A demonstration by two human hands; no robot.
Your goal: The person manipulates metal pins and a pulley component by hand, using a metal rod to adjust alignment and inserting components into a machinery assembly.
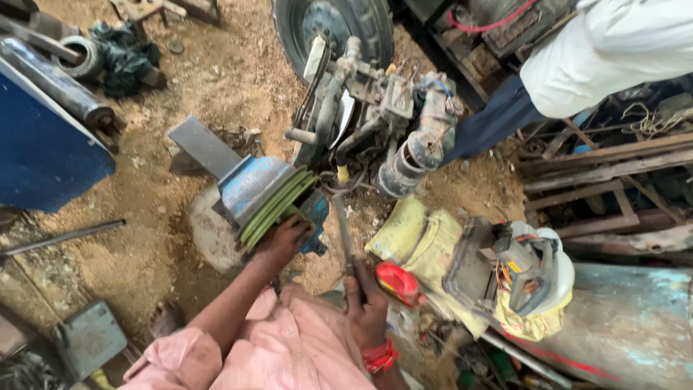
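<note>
My left hand (286, 240) grips the rim of a green grooved pulley (276, 206) fixed to a blue metal housing (253, 184). My right hand (364, 303) is closed around the handle of a long metal tool (342, 230) whose shaft reaches up toward the grimy engine assembly (382, 123). A red round object (397, 283) lies just right of my right hand. I wear pink sleeves and red bangles on the right wrist.
A black tyre (332, 25) stands behind the engine. A yellow container (419, 242) and an electric tool on a white bucket (530, 271) sit at right. Another person in white (606, 54) stands top right. A blue panel (40, 148) and a metal bar (61, 237) lie left on sandy ground.
</note>
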